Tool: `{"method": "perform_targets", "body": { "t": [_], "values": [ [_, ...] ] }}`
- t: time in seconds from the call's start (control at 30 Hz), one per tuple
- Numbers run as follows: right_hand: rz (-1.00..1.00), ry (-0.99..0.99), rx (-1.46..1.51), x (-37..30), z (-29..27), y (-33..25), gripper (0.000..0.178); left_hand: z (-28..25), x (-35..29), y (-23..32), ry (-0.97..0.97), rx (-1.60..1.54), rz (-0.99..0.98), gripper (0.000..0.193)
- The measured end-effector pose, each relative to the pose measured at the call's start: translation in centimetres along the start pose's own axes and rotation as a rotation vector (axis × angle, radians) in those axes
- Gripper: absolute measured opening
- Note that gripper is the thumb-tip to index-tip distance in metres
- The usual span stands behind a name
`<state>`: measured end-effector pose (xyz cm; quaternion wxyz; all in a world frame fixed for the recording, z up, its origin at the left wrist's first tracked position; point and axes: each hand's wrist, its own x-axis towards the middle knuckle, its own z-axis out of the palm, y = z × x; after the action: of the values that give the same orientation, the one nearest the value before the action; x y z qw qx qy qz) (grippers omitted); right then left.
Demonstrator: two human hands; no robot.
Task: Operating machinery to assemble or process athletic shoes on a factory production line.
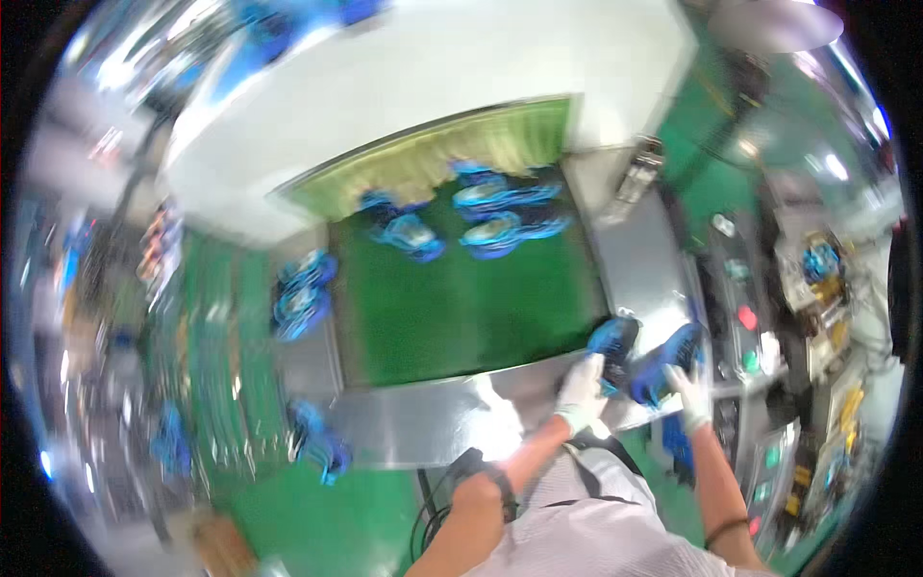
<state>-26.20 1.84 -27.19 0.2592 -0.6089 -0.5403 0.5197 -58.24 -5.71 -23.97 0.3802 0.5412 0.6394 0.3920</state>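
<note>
Both my hands wear white gloves and are at the right front corner of the metal frame around a green conveyor belt (461,322). My left hand (583,392) is closed on a blue and black shoe (615,341). Just to its right, my right hand (686,394) grips a second blue shoe (673,354) at its side. Motion blur softens both shoes, and my fingers are partly hidden against them. Farther back on the belt lie several more blue shoes (500,231), some near a yellowish curtain (461,144).
A white machine housing (433,58) stands over the belt's far end. Blue shoes (303,298) rest on the left metal edge, with another shoe (319,442) at the front left corner. To the right is a panel with red and green buttons (748,337).
</note>
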Motion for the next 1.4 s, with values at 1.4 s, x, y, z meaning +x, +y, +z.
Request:
{"method": "perform_targets", "body": {
  "t": [1.4],
  "values": [
    [1.314,2.488,0.399,-89.5,12.5,2.7,0.082,38.1,-69.4,38.4,-2.019,-0.168,1.224,0.076]
  ]
}}
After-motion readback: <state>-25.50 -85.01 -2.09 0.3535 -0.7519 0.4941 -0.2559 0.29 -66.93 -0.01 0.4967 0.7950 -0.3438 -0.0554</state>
